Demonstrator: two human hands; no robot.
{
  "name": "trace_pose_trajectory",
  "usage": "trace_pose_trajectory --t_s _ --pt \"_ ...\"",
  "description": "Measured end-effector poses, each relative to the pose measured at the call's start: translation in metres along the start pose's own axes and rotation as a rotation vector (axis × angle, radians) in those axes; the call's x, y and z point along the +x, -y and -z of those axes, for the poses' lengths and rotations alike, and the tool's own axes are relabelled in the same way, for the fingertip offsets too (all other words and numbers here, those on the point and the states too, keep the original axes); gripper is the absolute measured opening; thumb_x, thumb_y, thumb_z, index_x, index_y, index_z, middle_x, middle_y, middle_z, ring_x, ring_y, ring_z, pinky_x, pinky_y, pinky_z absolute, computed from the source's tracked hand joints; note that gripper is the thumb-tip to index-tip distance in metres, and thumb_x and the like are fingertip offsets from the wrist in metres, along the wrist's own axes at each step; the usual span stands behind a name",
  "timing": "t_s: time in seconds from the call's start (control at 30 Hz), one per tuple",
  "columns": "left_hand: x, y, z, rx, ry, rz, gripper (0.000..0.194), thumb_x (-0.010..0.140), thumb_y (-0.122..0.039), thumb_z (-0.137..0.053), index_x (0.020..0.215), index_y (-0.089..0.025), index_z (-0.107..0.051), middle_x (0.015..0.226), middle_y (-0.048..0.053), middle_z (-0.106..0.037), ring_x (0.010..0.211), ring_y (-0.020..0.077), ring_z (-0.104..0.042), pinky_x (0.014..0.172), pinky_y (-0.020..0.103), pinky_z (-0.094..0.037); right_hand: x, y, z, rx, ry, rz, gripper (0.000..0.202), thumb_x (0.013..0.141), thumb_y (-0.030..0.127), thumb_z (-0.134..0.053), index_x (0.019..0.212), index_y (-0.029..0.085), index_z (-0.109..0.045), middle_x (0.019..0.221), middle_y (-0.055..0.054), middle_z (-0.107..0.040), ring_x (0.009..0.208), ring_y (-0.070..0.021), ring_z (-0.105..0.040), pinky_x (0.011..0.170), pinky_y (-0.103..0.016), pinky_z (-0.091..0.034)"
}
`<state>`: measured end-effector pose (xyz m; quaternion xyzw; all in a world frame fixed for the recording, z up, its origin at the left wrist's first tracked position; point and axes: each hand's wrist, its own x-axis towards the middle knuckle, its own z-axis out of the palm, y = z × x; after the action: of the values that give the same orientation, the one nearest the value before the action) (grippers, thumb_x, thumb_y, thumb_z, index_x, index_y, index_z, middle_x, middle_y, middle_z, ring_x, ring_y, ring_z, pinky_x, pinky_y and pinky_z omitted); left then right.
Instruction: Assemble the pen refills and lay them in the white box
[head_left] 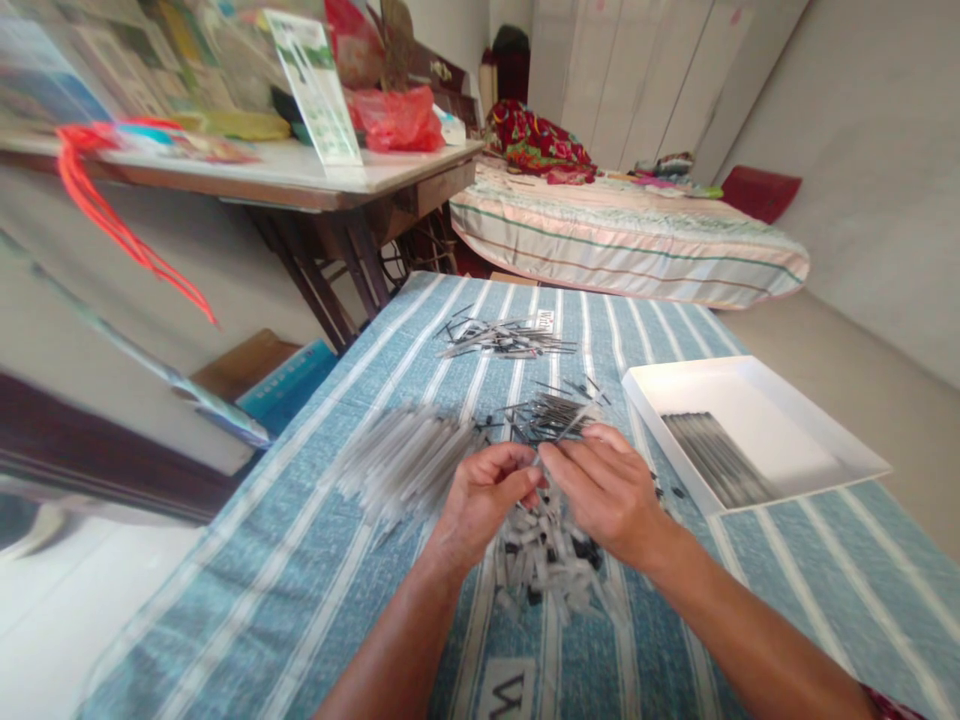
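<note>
across the blue striped cloth [300,560], we have a smooth white box [802,430] at centre right, its grey sticks [716,460] laid parallel, probably to stay orderly, and frosted tubes [412,460] heaped left of centre. at the centre, our left hand [476,500] and right hand [615,495] pinch a blurred slim piece [538,461] at the fingertips, seemingly for fine control, above stubby translucent pieces [559,575] within easy reach.

Both hands [551,487] meet, fingers bent (forearms angled inward).
</note>
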<state>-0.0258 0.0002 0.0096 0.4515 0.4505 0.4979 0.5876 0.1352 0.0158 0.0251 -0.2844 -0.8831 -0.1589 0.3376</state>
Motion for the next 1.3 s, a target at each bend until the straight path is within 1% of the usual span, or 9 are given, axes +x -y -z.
trace_pose_trajectory --t_s 0.07,0.17,0.43,0.63,0.77,0.93,1.13,1.2,1.3 --pt "0.0 0.002 0.002 -0.042 -0.033 -0.035 0.016 0.067 -0.025 -0.067 0.076 -0.013 -0.063 0.061 0.0 -0.062 0.053 0.0102 -0.052 0.054 0.022 -0.042 -0.004 -0.002 0.003 0.07 -0.05 -0.047 0.022 0.087 0.012 -0.044 0.104 0.014 -0.057 0.083 -0.007 -0.065 0.078 -0.0141 -0.058 0.08 -0.032 -0.041" --pt "-0.001 0.003 0.004 -0.119 -0.041 -0.093 0.014 0.069 -0.023 -0.067 0.08 -0.014 -0.062 0.069 0.002 -0.066 0.055 0.0106 -0.055 0.057 0.023 -0.044 -0.015 -0.007 0.0 0.109 -0.047 -0.183 0.018 0.086 0.012 -0.045 0.094 0.015 -0.061 0.077 -0.006 -0.065 0.072 -0.0138 -0.057 0.074 -0.028 -0.041" --pt "-0.004 0.0 0.002 -0.193 -0.01 -0.133 0.013 0.069 -0.022 -0.067 0.078 -0.014 -0.063 0.072 0.002 -0.066 0.057 0.0106 -0.056 0.058 0.024 -0.044 -0.025 -0.008 -0.037 -0.007 0.604 -0.484 0.02 0.085 0.02 -0.045 0.077 0.018 -0.063 0.074 -0.004 -0.067 0.07 -0.0152 -0.061 0.063 -0.023 -0.034" --pt "-0.003 0.003 0.005 -0.162 0.02 -0.108 0.012 0.071 -0.022 -0.066 0.081 -0.014 -0.063 0.07 0.002 -0.066 0.056 0.0104 -0.055 0.057 0.023 -0.043 -0.007 -0.003 -0.045 -0.057 0.809 -0.59 0.023 0.086 0.033 -0.045 0.083 0.019 -0.063 0.079 -0.009 -0.069 0.075 -0.0204 -0.064 0.06 -0.025 -0.035" --pt "-0.003 0.003 0.005 -0.149 0.017 -0.076 0.015 0.069 -0.022 -0.067 0.081 -0.013 -0.062 0.063 0.001 -0.066 0.053 0.0098 -0.055 0.054 0.022 -0.042 -0.004 -0.009 -0.051 0.02 0.897 -0.681 0.021 0.083 0.033 -0.048 0.09 0.018 -0.061 0.083 -0.01 -0.069 0.081 -0.0225 -0.063 0.061 -0.026 -0.036" --pt "-0.003 0.004 0.002 -0.143 0.04 -0.056 0.016 0.069 -0.021 -0.068 0.082 -0.013 -0.061 0.063 0.001 -0.066 0.052 0.0096 -0.055 0.053 0.021 -0.042 0.0 -0.017 -0.056 0.088 0.917 -0.693 0.019 0.077 0.031 -0.055 0.086 0.016 -0.063 0.084 -0.012 -0.069 0.082 -0.0237 -0.063 0.06 -0.026 -0.036" --pt "-0.002 0.005 0.003 -0.106 0.065 -0.03 0.012 0.07 -0.019 -0.067 0.08 -0.014 -0.062 0.064 0.0 -0.067 0.052 0.0087 -0.055 0.054 0.02 -0.042 0.001 -0.025 -0.054 0.195 0.832 -0.687 0.008 0.071 0.02 -0.056 0.077 0.016 -0.059 0.077 -0.009 -0.067 0.075 -0.021 -0.062 0.057 -0.025 -0.035" --pt "-0.002 0.006 0.004 -0.087 0.071 -0.027 0.011 0.071 -0.019 -0.067 0.079 -0.013 -0.062 0.064 0.0 -0.067 0.052 0.0084 -0.055 0.054 0.02 -0.041 -0.004 -0.027 -0.05 0.284 0.756 -0.726 0.005 0.073 0.02 -0.053 0.077 0.017 -0.055 0.07 -0.004 -0.065 0.066 -0.0166 -0.06 0.054 -0.023 -0.035" --pt "-0.002 0.006 0.004 -0.069 0.086 -0.02 0.009 0.072 -0.018 -0.066 0.078 -0.013 -0.063 0.065 0.0 -0.066 0.052 0.0077 -0.054 0.053 0.019 -0.041 -0.014 -0.027 -0.04 0.768 0.486 -0.931 0.009 0.078 0.026 -0.051 0.074 0.019 -0.046 0.056 0.002 -0.06 0.047 -0.0115 -0.053 0.048 -0.021 -0.036"
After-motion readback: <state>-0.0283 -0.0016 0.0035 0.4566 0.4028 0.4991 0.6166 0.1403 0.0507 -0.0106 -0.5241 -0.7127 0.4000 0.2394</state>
